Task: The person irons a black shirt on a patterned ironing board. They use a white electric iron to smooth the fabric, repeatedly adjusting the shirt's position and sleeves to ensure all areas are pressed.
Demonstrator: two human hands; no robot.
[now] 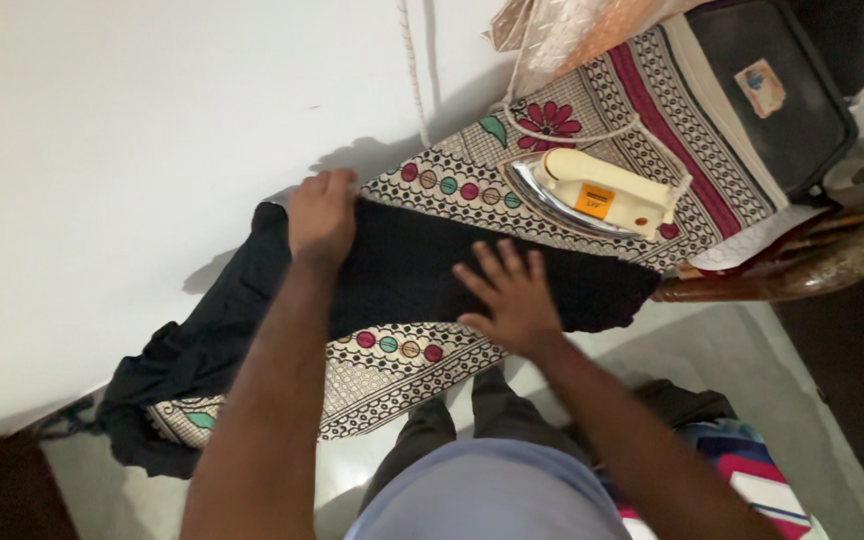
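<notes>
A black garment (402,275) lies across a table covered by a patterned cloth (402,370) with coloured circles and flowers. My left hand (320,215) grips the garment's far edge near the white wall. My right hand (509,292) lies flat on the garment with its fingers spread. A cream electric iron (597,193) rests on its side on the patterned cloth, to the right of my hands, with its corded cable running up the wall.
A dark flat case (762,100) lies at the table's far right end. A shiny wrapped bundle (562,25) sits above the iron. A wooden chair part (802,270) is at right. A striped bag (742,470) lies on the floor.
</notes>
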